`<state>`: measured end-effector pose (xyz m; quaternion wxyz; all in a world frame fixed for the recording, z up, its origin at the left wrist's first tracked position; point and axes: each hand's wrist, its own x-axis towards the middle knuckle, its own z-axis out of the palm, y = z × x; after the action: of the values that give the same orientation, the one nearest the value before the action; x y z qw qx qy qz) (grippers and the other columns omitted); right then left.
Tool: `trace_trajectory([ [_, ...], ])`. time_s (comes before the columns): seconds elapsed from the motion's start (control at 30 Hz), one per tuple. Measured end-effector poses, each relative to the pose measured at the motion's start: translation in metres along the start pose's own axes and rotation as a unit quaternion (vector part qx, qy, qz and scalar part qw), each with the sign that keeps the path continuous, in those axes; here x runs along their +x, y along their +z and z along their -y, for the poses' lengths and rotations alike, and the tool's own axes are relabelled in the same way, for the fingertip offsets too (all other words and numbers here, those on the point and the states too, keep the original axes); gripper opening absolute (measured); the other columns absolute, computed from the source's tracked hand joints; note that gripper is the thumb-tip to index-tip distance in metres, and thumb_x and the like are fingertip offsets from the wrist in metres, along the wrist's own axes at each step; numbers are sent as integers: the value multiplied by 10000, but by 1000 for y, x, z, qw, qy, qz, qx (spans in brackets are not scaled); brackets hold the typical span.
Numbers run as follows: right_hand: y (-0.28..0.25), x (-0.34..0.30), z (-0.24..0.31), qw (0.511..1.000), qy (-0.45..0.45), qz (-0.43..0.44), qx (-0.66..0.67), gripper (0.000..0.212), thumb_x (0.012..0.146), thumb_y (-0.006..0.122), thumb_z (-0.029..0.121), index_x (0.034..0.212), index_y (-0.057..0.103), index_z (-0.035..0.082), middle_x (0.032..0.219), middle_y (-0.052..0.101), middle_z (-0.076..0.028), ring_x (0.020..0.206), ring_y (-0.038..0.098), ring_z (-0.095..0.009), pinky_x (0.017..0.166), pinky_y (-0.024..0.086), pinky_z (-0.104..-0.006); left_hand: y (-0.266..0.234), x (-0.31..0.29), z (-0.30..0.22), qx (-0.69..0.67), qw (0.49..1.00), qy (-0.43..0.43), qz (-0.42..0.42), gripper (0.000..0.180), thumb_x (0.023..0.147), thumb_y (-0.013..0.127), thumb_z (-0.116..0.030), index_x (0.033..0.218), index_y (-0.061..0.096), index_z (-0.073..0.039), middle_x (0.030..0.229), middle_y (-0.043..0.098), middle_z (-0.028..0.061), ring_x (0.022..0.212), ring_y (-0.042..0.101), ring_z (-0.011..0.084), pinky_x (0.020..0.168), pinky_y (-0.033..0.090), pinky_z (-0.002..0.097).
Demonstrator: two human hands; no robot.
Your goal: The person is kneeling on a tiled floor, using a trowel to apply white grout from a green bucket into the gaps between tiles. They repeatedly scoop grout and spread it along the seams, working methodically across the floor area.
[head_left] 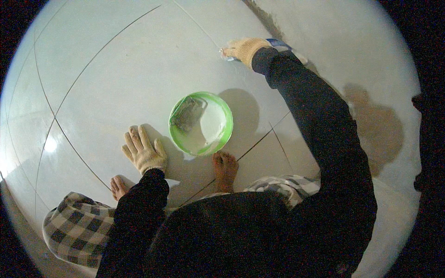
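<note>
My left hand (145, 150), in a cream knit glove, lies palm down on the tiled floor (120, 78) with its fingers spread. Far to the right, my gloved right hand (243, 50) is bent low at a tile joint, its fingers closed on a small whitish crumpled piece (227, 56), possibly plastic or cloth. Between the two hands stands a round green tub (226, 115). Inside it are a white paste or liquid (213, 121) and a dark grey lump (187, 114), whose kind I cannot make out.
Just past my right wrist lies a blue and white packet (279, 45), partly hidden by the sleeve. A rough dirty edge (264, 18) runs along the floor there. My bare right foot (225, 171) is close to the tub; my left foot (118, 187) is beside my left forearm.
</note>
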<state>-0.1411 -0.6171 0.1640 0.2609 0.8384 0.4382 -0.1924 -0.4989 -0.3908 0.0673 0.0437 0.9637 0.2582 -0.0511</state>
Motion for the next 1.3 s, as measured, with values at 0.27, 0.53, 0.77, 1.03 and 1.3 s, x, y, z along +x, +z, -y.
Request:
trace_trajectory([
  [0.27, 49, -107, 29, 991, -52, 117, 49, 313, 970, 476, 299, 1196, 643, 161, 1145, 676, -123, 1007, 677, -341, 861, 549, -479, -5, -1, -3, -14, 1000, -8, 2, 668, 950, 450, -412, 1528, 292, -117, 1600, 232, 147, 1498, 138, 339, 1198, 52, 549],
  [0.53, -18, 11, -9, 998, 19, 39, -52, 420, 940, 526, 113, 1323, 567, 279, 1089, 678, -165, 957, 675, -348, 817, 538, -459, -8, -3, -7, -1, 1000, -7, 7, 673, 945, 449, -423, 1523, 298, -113, 1598, 238, 143, 1495, 145, 342, 1193, 63, 558],
  [0.77, -11, 46, 20, 998, 14, 51, -27, 314, 993, 469, 257, 1264, 615, 196, 1062, 706, -147, 959, 697, -331, 790, 559, -481, -14, 1, -7, -10, 1000, -4, 19, 675, 944, 439, -418, 1525, 288, -108, 1600, 226, 143, 1497, 135, 341, 1195, 64, 553],
  [1.03, 82, -164, 26, 991, -35, 53, 119, 311, 992, 452, 327, 1185, 659, 198, 1091, 688, -165, 1015, 672, -363, 848, 550, -482, -9, 5, -7, 1, 1000, -20, 20, 631, 950, 448, -421, 1514, 329, -163, 1596, 252, 129, 1491, 163, 336, 1197, 78, 542],
  [1.3, 73, -114, -14, 993, 96, 34, 59, 501, 884, 556, 69, 1338, 553, 279, 1316, 584, -96, 1155, 595, -311, 961, 499, -430, 3, 10, -7, -59, 996, -17, -69, 535, 962, 467, -386, 1453, 446, -175, 1562, 329, 137, 1463, 244, 334, 1191, 136, 528],
])
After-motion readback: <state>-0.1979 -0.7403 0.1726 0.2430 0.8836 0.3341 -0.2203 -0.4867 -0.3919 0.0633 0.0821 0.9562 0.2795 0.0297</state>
